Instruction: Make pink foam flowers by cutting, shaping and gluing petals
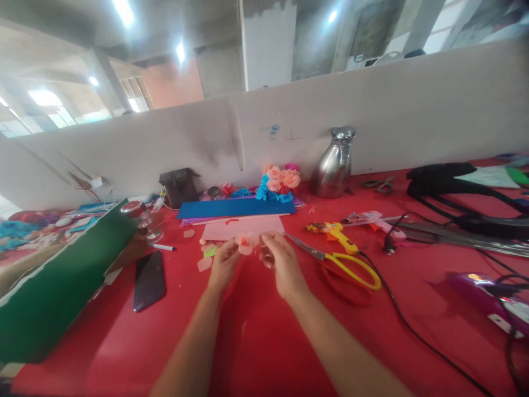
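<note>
A small pink paper rose is held up over the red table between both hands. My left hand is closed on its underside, pinching it from the left. From the right, the thumb and index finger of my right hand are closed at the edge of an outer petal. Behind the hands lie pale pink paper sheets. Loose cut petals rest left of my left hand. Yellow-handled scissors lie right of my right hand, and a yellow glue gun sits just beyond them.
A phone, a marker, a glass jar and a green board stand or lie left. Finished paper flowers and a steel jug are behind. Black cables and a purple device lie right. Another person's arm shows far left.
</note>
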The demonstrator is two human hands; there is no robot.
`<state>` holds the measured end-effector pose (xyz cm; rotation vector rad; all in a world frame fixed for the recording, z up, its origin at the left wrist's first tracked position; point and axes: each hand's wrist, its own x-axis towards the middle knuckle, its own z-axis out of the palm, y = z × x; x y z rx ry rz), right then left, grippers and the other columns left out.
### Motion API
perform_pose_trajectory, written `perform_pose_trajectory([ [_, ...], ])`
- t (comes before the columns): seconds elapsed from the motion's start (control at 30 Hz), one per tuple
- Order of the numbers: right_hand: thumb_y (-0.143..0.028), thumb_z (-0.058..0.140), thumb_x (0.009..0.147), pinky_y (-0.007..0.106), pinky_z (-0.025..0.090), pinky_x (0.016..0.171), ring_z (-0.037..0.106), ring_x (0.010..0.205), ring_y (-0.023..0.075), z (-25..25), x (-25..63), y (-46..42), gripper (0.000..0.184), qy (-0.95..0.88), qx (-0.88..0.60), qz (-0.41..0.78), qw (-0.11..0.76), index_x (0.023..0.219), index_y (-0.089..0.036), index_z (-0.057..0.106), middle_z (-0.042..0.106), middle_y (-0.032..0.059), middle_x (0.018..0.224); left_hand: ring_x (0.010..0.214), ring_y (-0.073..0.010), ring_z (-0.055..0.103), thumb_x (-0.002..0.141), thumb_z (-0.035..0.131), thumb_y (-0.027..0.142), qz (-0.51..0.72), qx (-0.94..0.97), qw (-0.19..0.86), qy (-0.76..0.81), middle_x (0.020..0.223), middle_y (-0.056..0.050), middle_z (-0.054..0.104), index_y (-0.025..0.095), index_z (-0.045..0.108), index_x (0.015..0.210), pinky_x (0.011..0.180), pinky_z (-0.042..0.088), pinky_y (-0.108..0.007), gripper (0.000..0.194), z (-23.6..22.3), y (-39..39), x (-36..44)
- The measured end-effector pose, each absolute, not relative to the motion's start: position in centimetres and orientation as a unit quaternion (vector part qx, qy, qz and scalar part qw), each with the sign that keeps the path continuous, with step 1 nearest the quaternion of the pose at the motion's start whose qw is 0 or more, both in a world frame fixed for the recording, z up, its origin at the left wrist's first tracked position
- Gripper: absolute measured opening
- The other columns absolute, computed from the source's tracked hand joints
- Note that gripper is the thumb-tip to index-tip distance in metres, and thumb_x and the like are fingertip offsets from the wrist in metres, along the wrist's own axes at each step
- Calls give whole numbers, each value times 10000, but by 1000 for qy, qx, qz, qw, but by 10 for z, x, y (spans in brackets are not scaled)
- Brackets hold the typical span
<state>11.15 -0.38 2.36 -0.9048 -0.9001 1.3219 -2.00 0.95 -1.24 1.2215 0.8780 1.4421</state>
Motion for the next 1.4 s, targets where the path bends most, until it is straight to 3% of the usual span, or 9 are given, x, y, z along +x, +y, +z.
perform_pose_trajectory([
  [0.23, -463, 628, 718, 229, 273, 450, 395, 481, 85, 25, 113, -3, 284, -465, -402, 549, 566, 693, -180, 648, 507, -28, 527, 820, -187, 607, 741, 650, 296, 561, 544, 516, 353, 841, -43, 699, 177, 710, 914, 808, 435, -302, 219, -4, 5, -18],
  [0.43, -407, 632, 721, 216, 325, 442, 424, 488, 92, 23, 116, -2, 253, -487, -442, 477, 582, 773, -164, 679, 581, 2, 593, 875, -206, 608, 718, 678, 314, 556, 532, 533, 352, 900, -55, 706, 175, 720, 909, 843, 418, -308, 240, -1, 4, -16],
  [0.63, -399, 602, 757, 205, 350, 454, 439, 487, 87, 23, 118, -3, 217, -468, -428, 452, 627, 772, -185, 635, 532, -28, 577, 898, -218, 613, 714, 681, 314, 565, 525, 530, 352, 916, -55, 710, 186, 715, 943, 868, 419, -329, 264, -4, 5, -18],
  [0.83, -475, 524, 796, 214, 328, 450, 435, 485, 97, 22, 118, -2, 330, -504, -431, 491, 565, 658, -181, 583, 503, -26, 538, 920, -228, 601, 727, 667, 305, 560, 537, 524, 352, 905, -62, 705, 174, 718, 931, 867, 424, -332, 248, -3, 4, -18],
  [0.93, -436, 579, 750, 219, 341, 466, 449, 509, 101, 23, 117, -1, 276, -520, -443, 483, 548, 682, -172, 623, 561, -7, 586, 886, -221, 603, 724, 672, 306, 549, 543, 532, 348, 891, -59, 703, 177, 723, 920, 840, 431, -325, 241, -2, 4, -18],
  [1.17, -329, 600, 697, 234, 374, 494, 490, 527, 118, 29, 119, -2, 175, -503, -436, 494, 560, 747, -184, 684, 575, -12, 554, 855, -196, 596, 744, 652, 312, 528, 562, 530, 353, 916, -59, 690, 179, 722, 917, 814, 422, -301, 229, -8, 5, -20],
  [1.3, -337, 595, 700, 221, 358, 473, 471, 508, 99, 30, 121, -2, 180, -478, -419, 505, 584, 768, -183, 660, 593, -8, 620, 859, -196, 598, 759, 635, 315, 524, 567, 529, 351, 930, -64, 690, 174, 715, 933, 814, 424, -304, 238, -7, 4, -19],
  [1.4, -375, 596, 724, 205, 321, 441, 441, 470, 88, 29, 122, -2, 192, -452, -410, 508, 608, 784, -194, 617, 524, -42, 553, 873, -200, 603, 756, 639, 301, 535, 560, 528, 349, 925, -58, 696, 178, 713, 942, 842, 420, -312, 235, -3, 3, -18],
])
